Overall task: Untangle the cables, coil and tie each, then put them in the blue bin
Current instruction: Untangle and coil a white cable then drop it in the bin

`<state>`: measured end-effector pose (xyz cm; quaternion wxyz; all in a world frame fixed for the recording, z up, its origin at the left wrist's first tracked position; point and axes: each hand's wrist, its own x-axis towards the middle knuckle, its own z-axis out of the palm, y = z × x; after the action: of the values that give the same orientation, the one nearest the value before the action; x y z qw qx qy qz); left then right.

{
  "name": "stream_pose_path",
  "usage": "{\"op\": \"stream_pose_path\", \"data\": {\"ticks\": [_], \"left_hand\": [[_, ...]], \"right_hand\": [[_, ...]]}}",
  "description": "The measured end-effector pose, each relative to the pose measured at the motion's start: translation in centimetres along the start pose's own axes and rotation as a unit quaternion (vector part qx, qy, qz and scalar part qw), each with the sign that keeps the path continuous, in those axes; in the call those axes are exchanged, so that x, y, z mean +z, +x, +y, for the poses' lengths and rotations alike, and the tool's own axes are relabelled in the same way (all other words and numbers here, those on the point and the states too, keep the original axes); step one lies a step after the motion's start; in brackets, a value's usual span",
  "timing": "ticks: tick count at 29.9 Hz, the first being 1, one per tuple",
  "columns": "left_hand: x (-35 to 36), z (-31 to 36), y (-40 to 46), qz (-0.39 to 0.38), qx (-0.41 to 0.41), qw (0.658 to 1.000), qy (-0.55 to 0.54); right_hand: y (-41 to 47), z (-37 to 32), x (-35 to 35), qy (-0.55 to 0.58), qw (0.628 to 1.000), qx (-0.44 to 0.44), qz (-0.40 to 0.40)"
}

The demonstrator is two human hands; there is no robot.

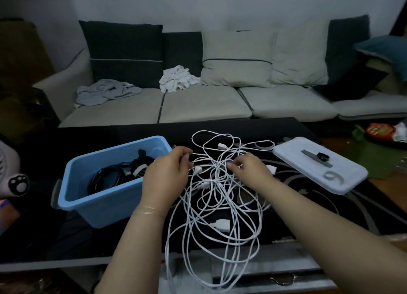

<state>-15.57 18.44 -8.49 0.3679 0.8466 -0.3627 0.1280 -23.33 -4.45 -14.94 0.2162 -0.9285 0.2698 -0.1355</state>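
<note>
A grey-and-dark sofa [198, 100] is running along the wall at twelve o'clock, with a crumpled grey cloth [105, 91] and a white cloth [176, 79] lying on its seat cushions. In front of it a black glass coffee table [105, 238] with pale swirl patterns is taking up the middle of my view.

On the table, at about six o'clock from my hands, a tangle of white cables [218, 196] is spreading out in loose loops, some of them hanging over the near edge. Several white plugs are showing among the strands.

My left hand [165, 174] is curling in at the tangle's nine o'clock side, its fingertips pinching a white strand close to a small plug. My right hand [251, 172] is reaching in from three o'clock, thumb and fingers pinching another strand near the middle of the knot.

The blue bin [105, 196] is sitting just beside my left hand, at nine o'clock from the tangle, with coiled black cables [110, 174] lying inside it. Its pale lid [308, 161] is lying flat at two o'clock, carrying a grey strap [317, 158], a small black loop and a curled grey tie [333, 176].
</note>
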Motion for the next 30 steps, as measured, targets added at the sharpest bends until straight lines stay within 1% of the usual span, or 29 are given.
{"op": "stream_pose_path", "data": {"ticks": [2,4,5,6,7,8,9,10,11,13,16,18,19,20,22,24,25,27,28,30], "left_hand": [[0.4,0.3,-0.3,0.0,0.026,0.999,0.024],[1.0,0.7,-0.6,-0.032,0.043,0.998,0.035],[1.3,0.8,-0.7,-0.058,0.045,0.997,0.036],[1.6,0.9,-0.9,-0.088,0.043,0.994,0.041],[1.8,0.9,-1.0,-0.12,0.041,0.99,0.054],[2.0,0.9,-1.0,-0.152,0.038,0.985,0.076],[2.1,0.7,-1.1,-0.183,0.031,0.977,0.106],[2.2,0.5,-1.2,-0.213,0.017,0.967,0.138],[2.1,0.1,-1.1,-0.24,-0.006,0.956,0.169],[1.8,-0.4,-1.3,-0.302,-0.051,0.926,0.223],[1.3,-1.2,-1.8,-0.405,-0.083,0.862,0.294],[1.2,-1.3,-2.3,-0.457,-0.091,0.826,0.318],[1.2,-1.4,-2.5,-0.47,-0.097,0.817,0.321],[1.4,-1.5,-2.7,-0.475,-0.101,0.815,0.317],[1.7,-1.6,-3.3,-0.473,-0.1,0.822,0.301],[2.0,-1.6,-3.7,-0.45,-0.094,0.843,0.281],[2.2,-1.7,-3.8,-0.421,-0.087,0.864,0.264],[2.6,-1.5,-4.1,-0.338,-0.07,0.915,0.211],[2.9,-1.4,-4.3,-0.298,-0.059,0.934,0.188],[3.2,-1.1,-4.5,-0.234,-0.046,0.955,0.178]], "right_hand": [[-1.5,0.1,0.5,-0.059,0.995,-0.038,0.066],[-3.5,0.0,1.1,-0.09,0.986,-0.109,0.088],[-4.4,-0.3,1.4,-0.092,0.978,-0.161,0.092],[-5.3,-0.6,1.6,-0.088,0.97,-0.212,0.08],[-6.3,-1.2,1.8,-0.082,0.966,-0.244,0.039],[-7.2,-1.8,1.9,-0.084,0.962,-0.258,-0.019],[-8.1,-2.3,1.9,-0.1,0.958,-0.257,-0.074],[-8.9,-2.4,2.1,-0.12,0.954,-0.252,-0.106],[-9.2,-2.7,2.3,-0.142,0.95,-0.254,-0.113],[-10.2,-2.9,2.6,-0.168,0.948,-0.248,-0.104],[-10.5,-3.4,2.6,-0.182,0.95,-0.238,-0.088],[-10.6,-3.6,2.3,-0.151,0.963,-0.205,-0.085],[-10.5,-3.6,2.1,-0.12,0.974,-0.173,-0.087],[-10.3,-3.6,1.8,-0.085,0.983,-0.136,-0.087],[-9.9,-3.6,1.2,-0.012,0.994,-0.068,-0.083],[-9.3,-3.5,0.8,0.083,0.992,-0.01,-0.09],[-9.1,-3.5,0.7,0.132,0.986,0.011,-0.102],[-8.9,-3.4,0.4,0.224,0.966,0.043,-0.12],[-9.0,-3.3,0.3,0.262,0.956,0.052,-0.122],[-9.4,-3.3,-0.5,0.321,0.935,0.063,-0.136]]}}
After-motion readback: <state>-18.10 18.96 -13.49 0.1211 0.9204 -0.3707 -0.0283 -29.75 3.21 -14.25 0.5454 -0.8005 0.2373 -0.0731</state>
